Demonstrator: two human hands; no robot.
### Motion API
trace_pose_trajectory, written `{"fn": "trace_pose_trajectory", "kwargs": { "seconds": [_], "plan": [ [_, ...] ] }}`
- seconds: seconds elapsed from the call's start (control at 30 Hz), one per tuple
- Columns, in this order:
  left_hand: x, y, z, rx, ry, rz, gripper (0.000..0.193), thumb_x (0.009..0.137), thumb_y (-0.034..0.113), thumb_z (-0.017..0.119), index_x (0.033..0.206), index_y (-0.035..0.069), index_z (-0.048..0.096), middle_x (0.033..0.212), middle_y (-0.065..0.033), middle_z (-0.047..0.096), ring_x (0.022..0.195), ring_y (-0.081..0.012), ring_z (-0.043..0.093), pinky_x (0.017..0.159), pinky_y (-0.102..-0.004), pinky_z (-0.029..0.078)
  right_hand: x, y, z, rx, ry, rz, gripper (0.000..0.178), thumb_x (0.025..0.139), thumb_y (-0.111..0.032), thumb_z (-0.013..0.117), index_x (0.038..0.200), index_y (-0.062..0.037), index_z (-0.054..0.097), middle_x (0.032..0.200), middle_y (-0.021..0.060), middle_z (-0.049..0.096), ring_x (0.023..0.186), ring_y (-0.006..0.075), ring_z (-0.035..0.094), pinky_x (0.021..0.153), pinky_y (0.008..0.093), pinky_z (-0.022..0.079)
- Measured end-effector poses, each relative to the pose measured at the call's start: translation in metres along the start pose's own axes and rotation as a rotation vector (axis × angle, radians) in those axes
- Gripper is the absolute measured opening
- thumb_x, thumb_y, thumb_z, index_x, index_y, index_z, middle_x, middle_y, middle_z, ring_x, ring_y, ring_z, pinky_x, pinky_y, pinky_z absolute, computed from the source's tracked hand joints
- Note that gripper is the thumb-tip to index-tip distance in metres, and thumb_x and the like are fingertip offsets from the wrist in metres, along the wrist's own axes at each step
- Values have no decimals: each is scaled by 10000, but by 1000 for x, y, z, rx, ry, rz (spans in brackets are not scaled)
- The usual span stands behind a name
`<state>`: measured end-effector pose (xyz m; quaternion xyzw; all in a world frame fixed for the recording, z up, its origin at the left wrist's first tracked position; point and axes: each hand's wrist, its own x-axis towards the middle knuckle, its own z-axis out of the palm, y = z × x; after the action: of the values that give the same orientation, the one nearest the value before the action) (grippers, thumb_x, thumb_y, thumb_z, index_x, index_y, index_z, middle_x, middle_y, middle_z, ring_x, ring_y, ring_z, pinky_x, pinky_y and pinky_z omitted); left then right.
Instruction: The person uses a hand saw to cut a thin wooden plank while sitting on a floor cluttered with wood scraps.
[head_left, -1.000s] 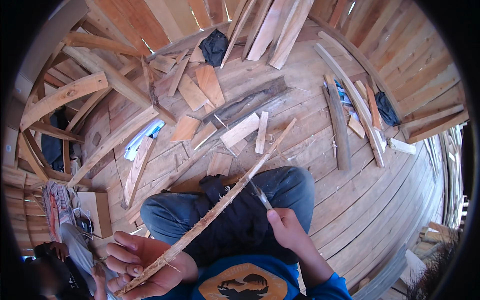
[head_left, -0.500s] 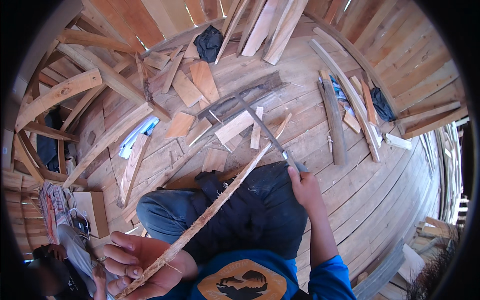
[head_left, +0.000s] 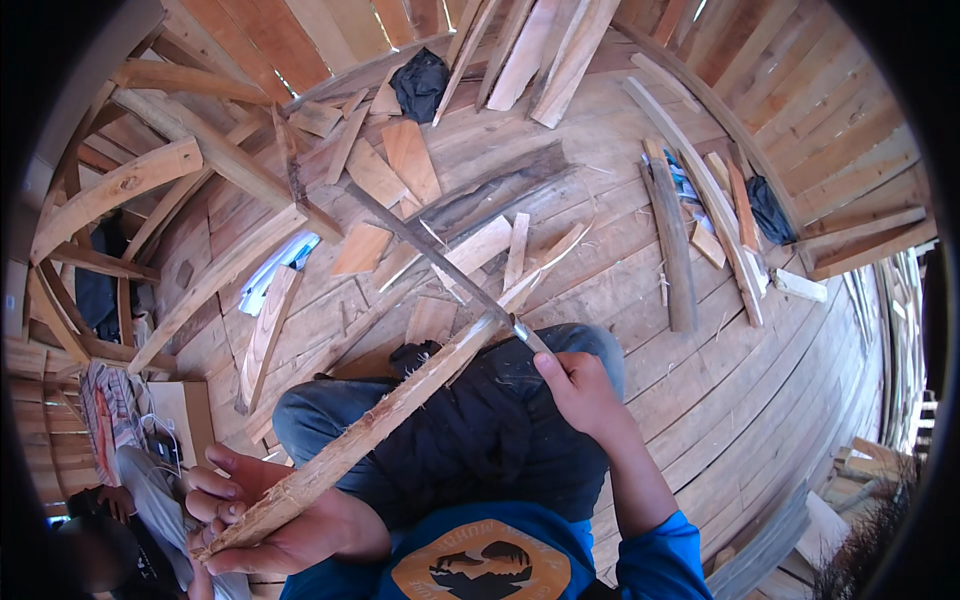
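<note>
A long, rough strip of wood (head_left: pixel 385 420) slants from the lower left up across my lap. Its near end rests in my left hand (head_left: pixel 315 525), with the fingers curled and the thumb along it. The far end is split or peeled and pale, with thin curls of wood standing off it. My right hand (head_left: pixel 582 395) grips the handle of a long machete (head_left: pixel 425 248). The narrow dark blade points up and left. Close to the handle, it crosses the strip near the far end and seems to touch it.
Wood offcuts (head_left: pixel 362 250) and a bark-edged slab (head_left: pixel 520 172) lie on the plank floor ahead. Longer boards (head_left: pixel 672 250) lie to the right. A curved timber frame (head_left: pixel 220 285) stands at left. Another person (head_left: pixel 150 500) sits at the lower left.
The machete has swung left, from pointing up to pointing up-left, and its handle end has come nearer the strip. The strip has rolled, showing a broader face; my left hand moved slightly left.
</note>
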<state>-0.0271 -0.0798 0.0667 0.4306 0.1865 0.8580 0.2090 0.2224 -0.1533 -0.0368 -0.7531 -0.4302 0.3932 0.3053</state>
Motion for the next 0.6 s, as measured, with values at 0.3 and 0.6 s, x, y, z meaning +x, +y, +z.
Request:
{"fn": "trace_pose_trajectory", "kwargs": {
  "seconds": [0.3,0.6],
  "plan": [
    [3,-7,6,149,188,-38,360,980,419,446,837,89,430,830,-24,406,915,-175,437,975,-384,350,11,-3,-24,-134,-77,2,644,880,-562,514,726,50,643,650,264,584,691,434,601,641,471,468],
    [2,0,-17,-13,-96,11,365,970,424,451,980,71,544,925,-78,534,1012,-252,541,1064,-436,347,4,-10,-20,-150,-37,-19,631,888,-539,517,674,43,635,620,255,577,649,411,604,606,465,470]
  ]
}}
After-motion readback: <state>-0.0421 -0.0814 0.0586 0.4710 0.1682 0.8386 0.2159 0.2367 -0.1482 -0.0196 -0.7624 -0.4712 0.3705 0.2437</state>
